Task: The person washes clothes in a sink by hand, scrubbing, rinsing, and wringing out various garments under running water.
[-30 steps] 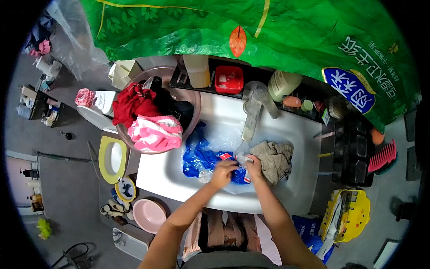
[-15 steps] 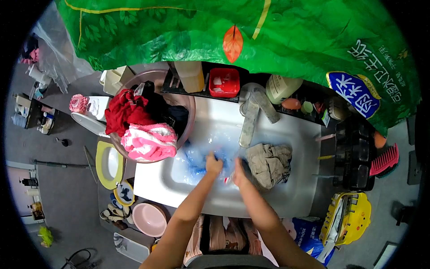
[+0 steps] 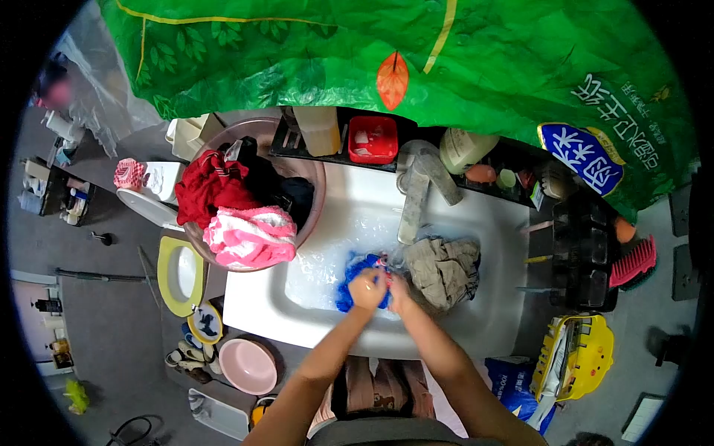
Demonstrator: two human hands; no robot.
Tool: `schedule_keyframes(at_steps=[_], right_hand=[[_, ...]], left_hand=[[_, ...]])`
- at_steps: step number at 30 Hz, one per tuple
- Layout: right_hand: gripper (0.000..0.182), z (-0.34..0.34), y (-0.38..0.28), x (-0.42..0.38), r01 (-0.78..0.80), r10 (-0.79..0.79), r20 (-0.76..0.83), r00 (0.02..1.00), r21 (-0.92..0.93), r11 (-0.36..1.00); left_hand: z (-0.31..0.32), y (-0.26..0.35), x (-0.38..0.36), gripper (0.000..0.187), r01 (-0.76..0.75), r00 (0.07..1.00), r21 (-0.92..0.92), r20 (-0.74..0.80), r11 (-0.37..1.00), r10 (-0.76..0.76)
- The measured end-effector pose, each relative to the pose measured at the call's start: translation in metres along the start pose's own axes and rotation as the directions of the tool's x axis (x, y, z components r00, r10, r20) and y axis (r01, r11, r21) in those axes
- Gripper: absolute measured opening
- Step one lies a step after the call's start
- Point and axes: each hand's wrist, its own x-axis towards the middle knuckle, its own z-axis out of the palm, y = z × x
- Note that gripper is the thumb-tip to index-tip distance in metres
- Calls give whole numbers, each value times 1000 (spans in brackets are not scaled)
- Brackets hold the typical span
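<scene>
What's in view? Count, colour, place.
Sink: 1, white, centre
Faucet: 1, grey, sink's far edge
Blue cloth: 1, blue, at hands
Khaki cloth: 1, khaki, in sink
Big basin: 1, pinkish, sink's left corner
Laundry: several, red, black, pink-white, big basin
Bottles: 2, whitish, behind sink
Box: 1, red, between bottles
Bag: 1, green, top
Toilet: 1, yellow seat, left
Small basin: 1, pink, lower left
Shoes: several, mixed, by small basin
Basket: 1, yellow, lower right
Rack: 1, black, sink's right
Clutter: uncounted, mixed, edges
Left hand: 1, on blue cloth
Right hand: 1, beside left
</scene>
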Motion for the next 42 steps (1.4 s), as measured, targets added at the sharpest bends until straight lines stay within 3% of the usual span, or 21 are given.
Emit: schedule_keyframes(at_steps=[1, 5, 6, 7, 9, 10, 12, 15, 19, 22, 25, 27, 28, 30, 31, 33, 35, 39, 40, 41, 42], right_hand=[[25, 7, -14, -21, -41, 39, -20, 999, -113, 993], [20, -12, -7, -17, 495, -572, 39, 819, -550, 672], [25, -11, -13, -34, 630, -757, 37, 652, -583, 514], [27, -9, -22, -56, 596, -807, -1, 591, -673, 438], [27, -35, -20, -49, 448, -878, 363, 313, -871, -201], [26, -42, -17, -44, 503, -841, 443, 311, -827, -250], [27, -52, -9, -38, 607, -748, 594, 295, -722, -333], [35, -23, -7, -38, 625, -824, 264, 501, -770, 133], [53, -20, 13, -3, 389, -805, 336, 489, -910, -143], [48, -21, 15, 18, 304, -665, 205, 718, -952, 36], [42, -29, 13, 42, 376, -723, 271, 636, -927, -17], [34, -41, 15, 40, 502, -763, 209, 611, -848, 169], [30, -44, 16, 39, 563, -778, 180, 602, -787, 253], [21, -39, 5, 14, 541, -724, 90, 684, -728, 421], [20, -36, 0, -3, 616, -810, 109, 576, -710, 342], [18, -32, -3, -23, 728, -933, 137, 334, -666, 162], [14, -35, 5, -28, 769, -929, 190, 317, -625, 135], [12, -39, 24, -32, 775, -886, 313, 342, -627, 77], [11, -36, 30, -31, 777, -878, 313, 363, -622, 99], [11, -35, 34, -30, 777, -870, 312, 383, -618, 120], [16, -33, 35, -30, 759, -848, 330, 416, -640, 123]], left_hand=[[-1, -19, 11, 24, 5, 1000, 20, -29, 1000, -4], [-52, -18, 43, 22, -240, 960, 271, -78, 932, 270], [-64, -15, 40, 17, -239, 966, 230, -47, 944, 255], [-76, -12, 37, 14, -308, 950, 276, 33, 911, 311], [-97, -3, 25, 11, -446, 895, 347, 197, 825, 401], [-103, 2, 14, 15, -385, 893, 400, 387, 831, 228], [-94, -4, 11, 23, -343, 929, 324, 257, 882, 267], [-62, -19, 22, 48, -325, 936, 273, 233, 905, 265], [-25, -39, 18, 60, -440, 874, 557, 447, 704, 193], [-8, -57, 19, 66, -329, 855, 587, 518, 739, -31], [6, -75, 30, 50, -318, 806, 598, 579, 735, -122], [8, -84, 40, 36, -362, 765, 571, 633, 737, -114], [8, -87, 42, 18, -354, 878, 626, 478, 695, 17], [-9, -79, 44, 18, -34, 875, 551, 419, 834, -241], [-20, -71, 45, 18, 136, 838, 499, 402, 856, -367], [-35, -72, 27, 16, 108, 987, 228, 88, 968, -131], [-44, -71, 11, 18, 33, 954, 22, -298, 999, -25], [-60, -44, -1, 31, 398, 727, -460, -370, 794, -579], [-70, -40, 1, 36, 153, 874, 153, -483, 976, -61], [-65, -29, 2, 30, 197, 905, -236, -329, 951, -269], [-59, -25, 8, 30, 128, 970, -197, -179, 972, -164]])
